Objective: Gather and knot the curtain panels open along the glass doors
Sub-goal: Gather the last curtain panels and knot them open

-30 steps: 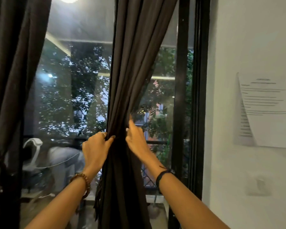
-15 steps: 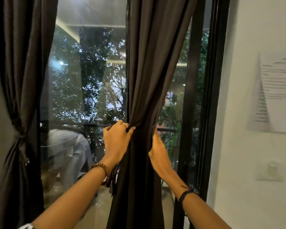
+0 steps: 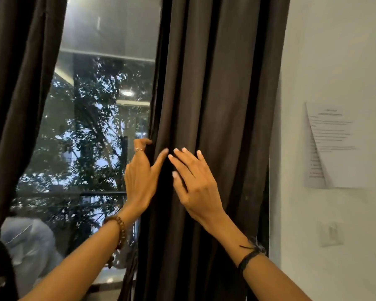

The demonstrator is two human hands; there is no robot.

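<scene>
We are hooking our left hand (image 3: 139,181) round the edge of the dark brown fabric curtain panel (image 3: 221,94) hanging loose by the white wall (image 3: 334,51). Our right hand (image 3: 195,183) is lying spread flat, so the folds may be slipping away ungathered.

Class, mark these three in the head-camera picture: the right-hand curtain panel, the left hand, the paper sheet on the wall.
curtain panel (image 3: 221,83): head view, folds in its upper half.
left hand (image 3: 139,181): head view, back of the hand.
paper sheet (image 3: 334,148): head view, printed front.
</scene>
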